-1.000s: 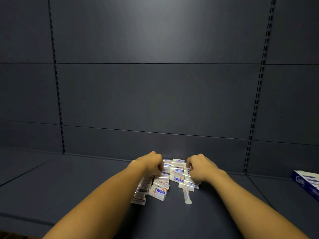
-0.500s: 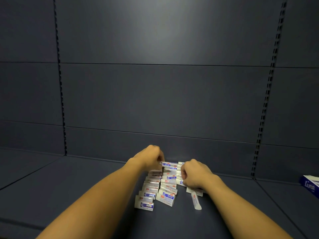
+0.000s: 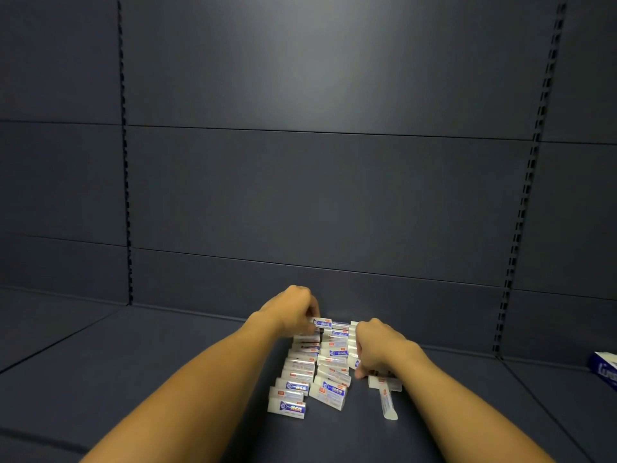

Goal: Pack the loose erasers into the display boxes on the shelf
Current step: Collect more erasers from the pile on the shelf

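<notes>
Several white erasers in blue and white sleeves (image 3: pixel 312 372) lie in rough rows on the dark shelf floor (image 3: pixel 167 369). My left hand (image 3: pixel 292 310) is at the far left end of the pile, its fingers pinched on an eraser (image 3: pixel 322 323) at the back. At the pile's right side my right hand (image 3: pixel 377 349) is curled over erasers, fingertips down on them. One eraser (image 3: pixel 387 403) lies apart at the front right. A blue and white display box (image 3: pixel 606 369) shows partly at the right edge.
The dark back panel (image 3: pixel 317 195) rises just behind the pile, with slotted uprights at left (image 3: pixel 125 162) and right (image 3: pixel 531 195). Bare shelf floor spreads to both sides of the pile and in front of it.
My left hand has shifted back toward the far end of the pile. My right hand has slid toward me along the right side. The view has drifted left, so the box sits nearer the edge.
</notes>
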`<move>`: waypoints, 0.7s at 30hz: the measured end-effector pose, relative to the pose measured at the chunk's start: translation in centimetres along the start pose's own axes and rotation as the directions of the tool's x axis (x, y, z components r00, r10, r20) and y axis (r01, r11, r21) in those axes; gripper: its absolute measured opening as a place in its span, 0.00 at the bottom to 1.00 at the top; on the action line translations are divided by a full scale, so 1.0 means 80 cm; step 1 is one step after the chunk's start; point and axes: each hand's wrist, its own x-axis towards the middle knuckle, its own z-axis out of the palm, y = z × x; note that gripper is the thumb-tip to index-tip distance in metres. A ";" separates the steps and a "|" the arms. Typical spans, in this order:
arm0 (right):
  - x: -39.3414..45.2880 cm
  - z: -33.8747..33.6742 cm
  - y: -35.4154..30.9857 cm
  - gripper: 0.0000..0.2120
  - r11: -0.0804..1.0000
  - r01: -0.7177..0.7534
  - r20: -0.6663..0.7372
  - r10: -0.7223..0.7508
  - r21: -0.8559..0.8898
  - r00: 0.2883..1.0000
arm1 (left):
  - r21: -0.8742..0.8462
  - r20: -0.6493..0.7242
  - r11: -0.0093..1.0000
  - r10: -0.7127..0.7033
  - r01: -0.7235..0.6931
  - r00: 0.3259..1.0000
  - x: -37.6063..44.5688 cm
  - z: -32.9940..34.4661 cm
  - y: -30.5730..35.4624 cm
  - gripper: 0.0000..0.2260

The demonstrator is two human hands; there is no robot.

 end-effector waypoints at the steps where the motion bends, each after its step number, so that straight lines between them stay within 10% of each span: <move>1: -0.001 -0.001 -0.001 0.22 1.000 -0.002 0.007 0.002 0.008 1.000 | -0.002 -0.001 1.000 0.000 0.000 1.000 -0.001 -0.001 -0.001 0.09; 8: 0.002 -0.026 0.008 0.07 0.999 0.049 -0.235 -0.048 -0.003 0.971 | -0.039 -0.079 0.999 -0.015 0.012 0.997 0.000 -0.011 -0.004 0.08; 21: -0.046 -0.017 0.067 0.08 0.992 -0.098 -0.433 0.121 0.076 0.893 | 0.064 -0.091 0.979 0.198 -0.193 0.976 0.027 -0.003 0.046 0.11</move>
